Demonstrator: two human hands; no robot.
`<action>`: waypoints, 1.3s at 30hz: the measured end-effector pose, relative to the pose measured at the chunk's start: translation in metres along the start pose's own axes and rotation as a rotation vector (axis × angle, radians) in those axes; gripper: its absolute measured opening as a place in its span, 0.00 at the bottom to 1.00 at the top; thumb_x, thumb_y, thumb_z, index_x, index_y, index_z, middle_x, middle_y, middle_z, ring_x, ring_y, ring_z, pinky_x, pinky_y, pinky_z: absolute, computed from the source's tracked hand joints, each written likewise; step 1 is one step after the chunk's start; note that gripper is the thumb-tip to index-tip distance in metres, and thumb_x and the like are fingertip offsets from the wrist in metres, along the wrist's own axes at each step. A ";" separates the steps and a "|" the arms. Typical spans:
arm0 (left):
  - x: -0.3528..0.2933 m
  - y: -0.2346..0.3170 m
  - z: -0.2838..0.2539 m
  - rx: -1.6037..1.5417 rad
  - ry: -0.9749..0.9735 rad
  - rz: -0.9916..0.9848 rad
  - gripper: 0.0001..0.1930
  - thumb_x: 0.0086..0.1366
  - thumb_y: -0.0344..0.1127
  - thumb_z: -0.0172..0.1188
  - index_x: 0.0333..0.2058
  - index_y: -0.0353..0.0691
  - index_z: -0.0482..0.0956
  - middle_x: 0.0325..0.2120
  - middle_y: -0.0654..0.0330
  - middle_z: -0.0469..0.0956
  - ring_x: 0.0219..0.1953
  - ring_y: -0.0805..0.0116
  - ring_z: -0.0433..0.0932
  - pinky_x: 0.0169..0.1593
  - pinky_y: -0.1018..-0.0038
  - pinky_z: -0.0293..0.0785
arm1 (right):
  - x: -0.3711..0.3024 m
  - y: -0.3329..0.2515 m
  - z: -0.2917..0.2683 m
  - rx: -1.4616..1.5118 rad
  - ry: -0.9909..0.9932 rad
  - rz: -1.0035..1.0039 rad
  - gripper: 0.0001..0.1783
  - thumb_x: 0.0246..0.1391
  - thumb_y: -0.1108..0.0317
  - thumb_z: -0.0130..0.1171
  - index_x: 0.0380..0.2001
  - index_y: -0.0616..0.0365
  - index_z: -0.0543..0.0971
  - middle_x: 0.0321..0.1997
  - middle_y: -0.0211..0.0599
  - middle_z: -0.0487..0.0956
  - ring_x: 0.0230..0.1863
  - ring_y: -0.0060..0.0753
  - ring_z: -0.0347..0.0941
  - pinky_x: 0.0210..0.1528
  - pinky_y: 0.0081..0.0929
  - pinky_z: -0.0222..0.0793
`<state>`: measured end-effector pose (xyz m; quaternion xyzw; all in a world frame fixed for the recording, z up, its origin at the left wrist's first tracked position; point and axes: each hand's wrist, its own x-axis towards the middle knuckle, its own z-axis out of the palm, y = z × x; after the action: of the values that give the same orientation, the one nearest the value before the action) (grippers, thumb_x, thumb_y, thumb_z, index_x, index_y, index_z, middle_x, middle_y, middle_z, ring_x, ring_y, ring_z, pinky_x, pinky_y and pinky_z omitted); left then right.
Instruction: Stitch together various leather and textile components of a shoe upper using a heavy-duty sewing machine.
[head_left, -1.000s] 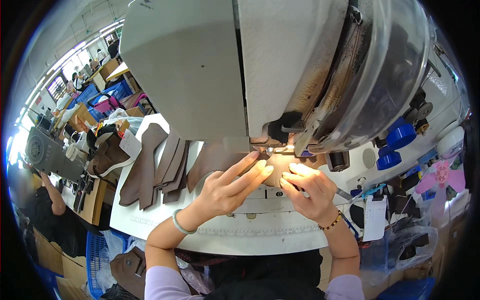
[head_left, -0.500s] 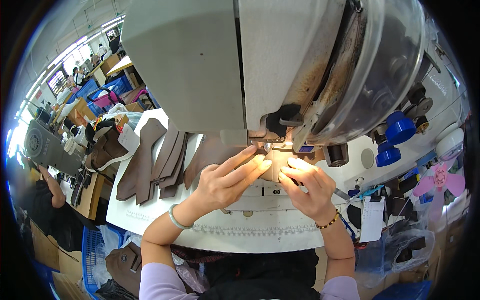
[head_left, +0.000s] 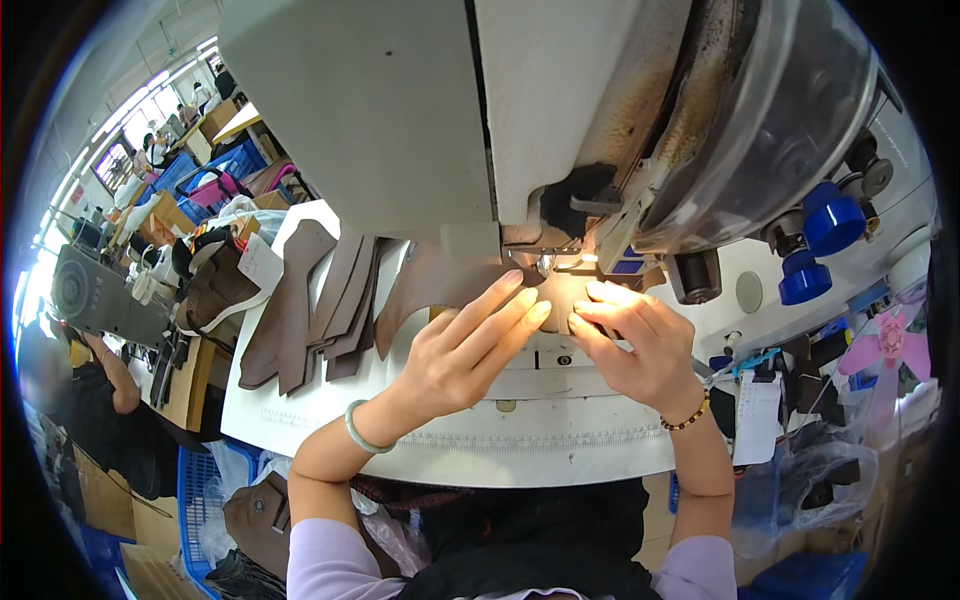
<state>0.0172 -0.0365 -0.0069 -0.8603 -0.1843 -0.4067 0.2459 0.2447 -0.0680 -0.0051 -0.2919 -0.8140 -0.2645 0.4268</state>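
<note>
1. Nearest, with the needle area as clock centre, the white table (head_left: 520, 462) curves along six o'clock.
2. At half past seven, the left hand (head_left: 465, 350) is fairly open, fingers long and gripping nothing visible; its fingertips rest at the brown piece (head_left: 563, 299).
3. At four o'clock, the right hand (head_left: 640, 345) is partly curled, thumb and fingers near the piece's right edge; whether they pinch it, I cannot tell.
4. That piece lies between the hands, just below the needle area, under the machine's lamp. Uneven pressure from the two hands could skew it; fingertips this close could be struck if one slid forward.
5. The sewing machine (head_left: 360, 120) fills twelve o'clock, its bulk possibly hiding a drifting edge.
6. Toward nine o'clock, cut brown pieces (head_left: 345, 300) lie overlapping; a wide elbow swing might scatter them.
7. Beyond, also at nine, sits a brown shoe (head_left: 218, 285).
</note>
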 end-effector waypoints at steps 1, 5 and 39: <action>0.000 0.001 0.001 0.006 0.030 0.009 0.15 0.53 0.22 0.58 0.41 0.36 0.82 0.42 0.59 0.79 0.50 0.66 0.80 0.26 0.82 0.69 | 0.000 0.000 0.000 0.010 -0.005 -0.007 0.10 0.39 0.73 0.66 0.29 0.50 0.80 0.34 0.22 0.78 0.28 0.19 0.72 0.24 0.17 0.64; -0.001 -0.007 0.002 -0.061 0.023 0.075 0.16 0.52 0.21 0.57 0.41 0.32 0.82 0.42 0.56 0.79 0.48 0.65 0.80 0.27 0.81 0.71 | -0.001 -0.001 0.004 -0.013 0.037 0.008 0.11 0.39 0.74 0.66 0.30 0.49 0.80 0.34 0.22 0.78 0.29 0.19 0.73 0.23 0.17 0.63; 0.003 -0.013 -0.001 -0.099 0.003 0.033 0.18 0.48 0.21 0.58 0.40 0.39 0.84 0.38 0.67 0.79 0.46 0.72 0.81 0.22 0.83 0.63 | -0.011 0.001 0.008 -0.004 -0.008 0.079 0.14 0.37 0.72 0.68 0.32 0.48 0.82 0.38 0.28 0.79 0.35 0.28 0.76 0.32 0.22 0.72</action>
<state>0.0118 -0.0260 -0.0001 -0.8737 -0.1492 -0.4126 0.2101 0.2465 -0.0648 -0.0182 -0.3255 -0.8032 -0.2478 0.4331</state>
